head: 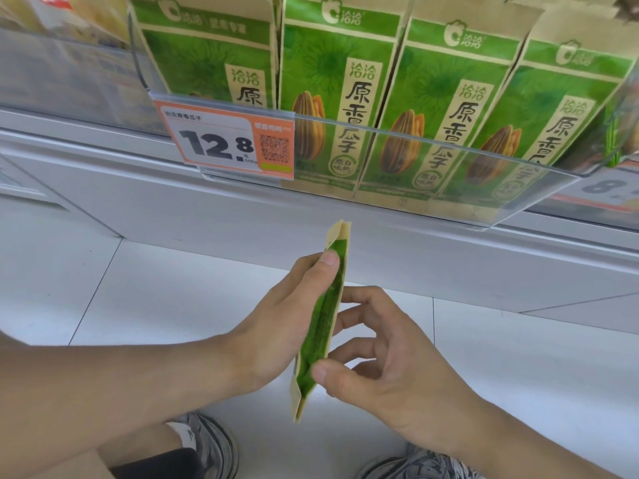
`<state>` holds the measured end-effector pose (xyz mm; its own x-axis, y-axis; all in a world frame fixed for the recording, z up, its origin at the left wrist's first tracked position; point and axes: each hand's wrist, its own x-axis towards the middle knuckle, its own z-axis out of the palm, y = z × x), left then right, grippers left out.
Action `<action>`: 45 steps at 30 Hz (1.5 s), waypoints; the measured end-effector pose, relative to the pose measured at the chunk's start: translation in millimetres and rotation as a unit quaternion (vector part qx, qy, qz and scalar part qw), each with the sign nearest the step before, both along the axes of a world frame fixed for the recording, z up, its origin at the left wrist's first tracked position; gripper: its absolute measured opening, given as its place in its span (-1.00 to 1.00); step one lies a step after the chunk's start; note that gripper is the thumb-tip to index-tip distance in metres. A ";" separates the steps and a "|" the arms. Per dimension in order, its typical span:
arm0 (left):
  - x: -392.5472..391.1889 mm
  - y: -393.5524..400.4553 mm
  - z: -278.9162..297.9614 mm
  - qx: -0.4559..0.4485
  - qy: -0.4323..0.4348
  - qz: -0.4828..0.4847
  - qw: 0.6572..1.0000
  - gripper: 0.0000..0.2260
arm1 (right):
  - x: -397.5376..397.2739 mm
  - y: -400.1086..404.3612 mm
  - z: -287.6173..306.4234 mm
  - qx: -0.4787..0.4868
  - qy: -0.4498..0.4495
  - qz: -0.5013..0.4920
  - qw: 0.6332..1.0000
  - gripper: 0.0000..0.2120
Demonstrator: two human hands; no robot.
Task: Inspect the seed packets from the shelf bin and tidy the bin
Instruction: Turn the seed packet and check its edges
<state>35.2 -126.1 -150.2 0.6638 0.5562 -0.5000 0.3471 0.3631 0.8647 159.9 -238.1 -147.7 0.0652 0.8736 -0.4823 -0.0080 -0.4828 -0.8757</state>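
both hands hold one green and kraft-brown paper seed packet (pixel 323 319) edge-on to the camera, so only its narrow green side gusset shows, w/ the tan top flap pointing up toward the shelf. it's below and in front of the bin, over the white tiled floor (pixel 138 305).

left hand (pixel 276 326) grips the packet's left face: thumb (pixel 326 262) lies along the upper edge, the other fingers are behind the packet & hidden. right hand (pixel 390 361) is at the right face: thumb tip pinches the lower part of the gusset, the fingers curl loosely toward the packet's right side, index near the middle; can't tell if every finger touches.

above, the clear plastic shelf bin (pixel 415 157) holds a row of matching green and tan seed packets (pixel 342 98) standing upright, fronts facing out, four visible side by side, printed w/ sunflower seeds & chinese text. an orange and white price tag (pixel 224 140) reading 12.8 w/ a qr code is clipped to the bin's front lip at the left. white shelf base (pixel 173 202) runs under the bin. grey sneakers (pixel 211 444) show at the bottom edge.
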 end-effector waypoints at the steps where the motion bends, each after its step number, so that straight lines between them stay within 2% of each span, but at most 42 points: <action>1: 1.1 -0.9 1.0 0.004 0.004 0.000 1.000 -0.58 | -0.6 -0.1 0.6 -0.002 -0.006 -0.001 1.000 -0.40; 6: 3.4 -2.2 -0.7 0.033 0.032 0.021 0.999 -0.51 | -5.6 -1.3 -0.5 -0.026 -0.022 0.036 0.999 -0.29; 16: 4.5 3.3 -3.8 0.028 0.021 0.031 0.999 -0.43 | 6.0 -0.9 0.1 -0.018 -0.018 0.047 0.999 -0.33; 21: 5.8 3.8 -4.7 0.034 0.010 0.007 0.999 -0.51 | 14.2 6.8 -1.6 -0.026 0.010 -0.004 1.000 -0.51; 24: 5.4 5.7 -9.0 0.063 0.004 -0.008 0.998 -0.45 | 18.3 12.5 0.5 -0.033 0.029 -0.049 0.998 -0.54; 26: 5.9 7.4 -8.5 0.077 0.013 0.014 0.997 -0.55 | 21.6 13.9 -0.8 -0.041 0.001 -0.065 0.997 -0.54; 28: 7.4 11.3 -8.2 0.092 0.050 0.052 0.993 -0.70 | 25.5 15.1 -2.5 -0.040 -0.019 -0.083 0.996 -0.67; 30: 8.0 15.8 -13.2 0.105 0.083 0.061 0.989 -0.73 | 28.7 15.3 -3.0 -0.035 -0.015 -0.086 0.996 -0.77; 37: 4.9 19.5 -15.6 0.080 0.105 0.078 0.988 -0.76 | 30.2 16.6 -5.2 -0.049 -0.001 -0.097 0.994 -0.81; 40: 3.9 18.4 -10.1 0.114 0.130 0.038 0.984 -0.59 | 31.9 17.5 -7.1 -0.046 -0.038 -0.125 0.990 -0.81; 42: 4.0 14.6 -5.8 0.105 0.096 0.012 0.990 -0.63 | 32.2 17.3 -5.4 -0.027 -0.052 -0.119 0.991 -0.75; 45: 2.7 10.0 -0.8 0.051 0.051 -0.034 0.997 -0.64 | 27.4 15.2 1.6 -0.003 -0.009 -0.065 0.998 -0.70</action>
